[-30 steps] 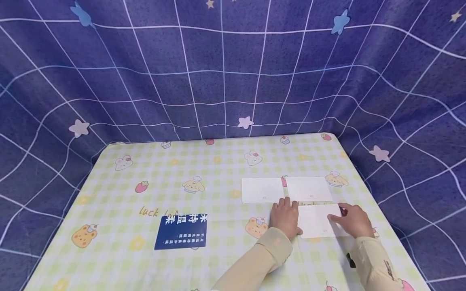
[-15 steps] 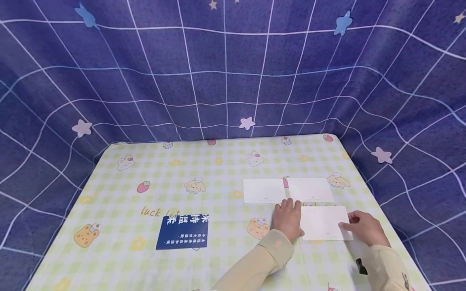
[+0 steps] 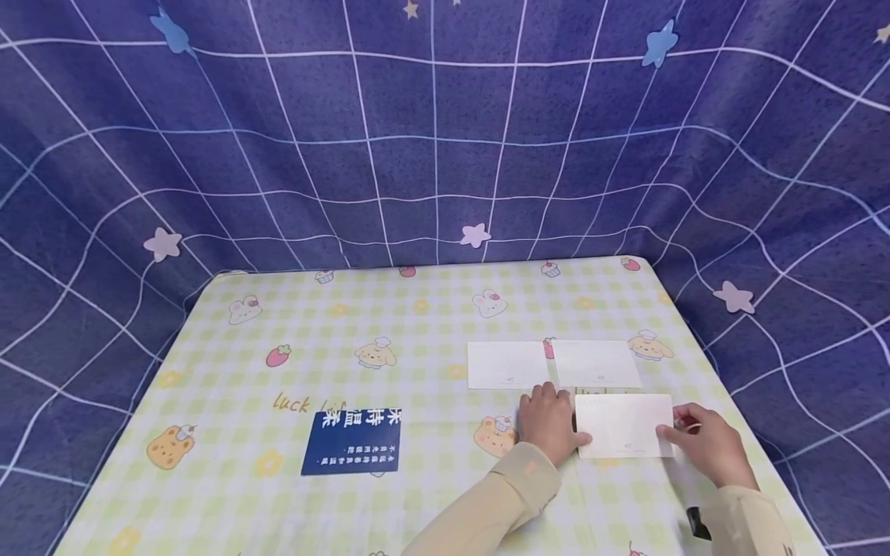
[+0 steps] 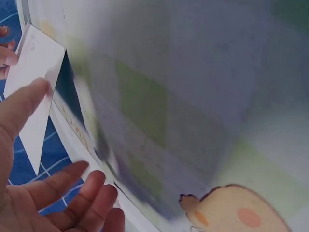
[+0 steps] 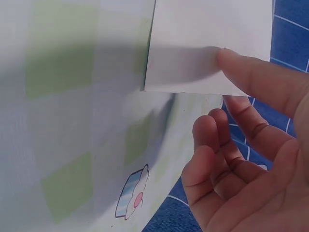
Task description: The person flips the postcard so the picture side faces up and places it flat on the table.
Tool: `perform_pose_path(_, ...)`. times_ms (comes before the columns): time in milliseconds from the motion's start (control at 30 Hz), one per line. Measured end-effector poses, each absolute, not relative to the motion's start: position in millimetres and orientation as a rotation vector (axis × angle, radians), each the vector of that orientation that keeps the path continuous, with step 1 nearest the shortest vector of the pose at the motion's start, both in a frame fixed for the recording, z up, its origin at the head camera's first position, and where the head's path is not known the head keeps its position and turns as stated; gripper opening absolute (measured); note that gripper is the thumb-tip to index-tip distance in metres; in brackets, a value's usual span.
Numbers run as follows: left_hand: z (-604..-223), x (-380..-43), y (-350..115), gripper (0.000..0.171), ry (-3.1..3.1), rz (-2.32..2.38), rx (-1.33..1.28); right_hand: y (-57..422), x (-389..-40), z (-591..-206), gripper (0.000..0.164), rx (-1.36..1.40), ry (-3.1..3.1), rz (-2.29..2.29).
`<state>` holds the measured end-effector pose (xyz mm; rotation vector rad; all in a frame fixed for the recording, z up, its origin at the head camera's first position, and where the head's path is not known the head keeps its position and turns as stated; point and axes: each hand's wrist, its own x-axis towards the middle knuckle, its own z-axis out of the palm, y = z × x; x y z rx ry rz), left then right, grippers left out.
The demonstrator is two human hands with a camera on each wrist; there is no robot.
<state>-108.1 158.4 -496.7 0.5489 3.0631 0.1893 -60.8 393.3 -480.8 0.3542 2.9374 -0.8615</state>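
A white postcard (image 3: 623,426) with faint small print faces up near the table's right side. My right hand (image 3: 712,444) pinches its right edge, thumb on top and index finger underneath, as the right wrist view shows. At its left edge is my left hand (image 3: 549,425), thumb over the card's corner area. In the left wrist view the left thumb (image 4: 36,92) overlaps the card's white face, while the other fingers reach out loosely beside it. A strip of dark blue underside (image 4: 70,92) shows there. Two more white postcards, one left (image 3: 506,365) and one right (image 3: 598,364), lie just behind.
A dark blue card (image 3: 353,442) with white lettering lies left of centre. The table is covered by a checked cloth (image 3: 417,324) with cartoon animals. A dark blue curtain (image 3: 431,154) with a grid pattern and stars hangs behind and at both sides.
My right hand has slid to the right along the front postcard to its right edge. The left thumb has come up over the card's left edge. The other cards stay put.
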Motion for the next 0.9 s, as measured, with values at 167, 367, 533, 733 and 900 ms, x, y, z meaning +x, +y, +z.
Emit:
perform_pose_path(167, -499.9, -107.2, 156.0, 0.049, 3.079, 0.241, 0.598, 392.9, -58.0, -482.0, 0.038, 0.384, 2.928, -0.878)
perform_pose_path(367, -501.9, -105.2, 153.2, 0.045, 3.095, 0.250, 0.679, 392.7, -56.8, -484.0, 0.038, 0.423, 2.898, -0.919)
perform_pose_path(533, -502.9, -102.6, 153.6, 0.034, 3.127, 0.302, 0.704, 394.5, -54.7, -483.1, 0.049, 0.455, 2.842, -0.913)
perform_pose_path(733, -503.0, -99.4, 155.1, 0.034, 3.165, 0.277, 0.697, 396.5, -51.9, -483.5, 0.060, 0.473, 2.793, -0.862)
perform_pose_path(900, -501.4, -96.9, 154.1, 0.027, 3.175, 0.323, 0.686, 396.5, -50.8, -486.1, 0.054, 0.463, 2.758, -0.852)
